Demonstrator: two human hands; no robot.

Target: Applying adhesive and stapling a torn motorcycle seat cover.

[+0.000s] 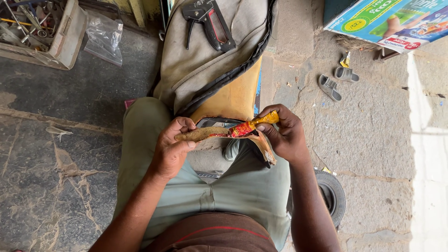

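Note:
My left hand [172, 149] grips the left end of a worn brown strip of material [205, 134], curved like a shoe sole, held over my lap. A small red and yellow tube [249, 125] is pinched in my right hand [284, 135], its tip lying on the strip's upper face. The strip's right end bends down under my right hand. Beyond my knees lies a seat with a grey cover [205, 60] peeled back from its yellow foam [235, 93].
A black stapler-like tool [210, 23] rests on the grey cover. A tray of tools [37, 32] and a clear plastic bag [103, 37] lie at top left. A pair of grey sandals [337, 80] and a printed carton [392, 21] are at top right. A small black wheel [332, 193] stands by my right leg.

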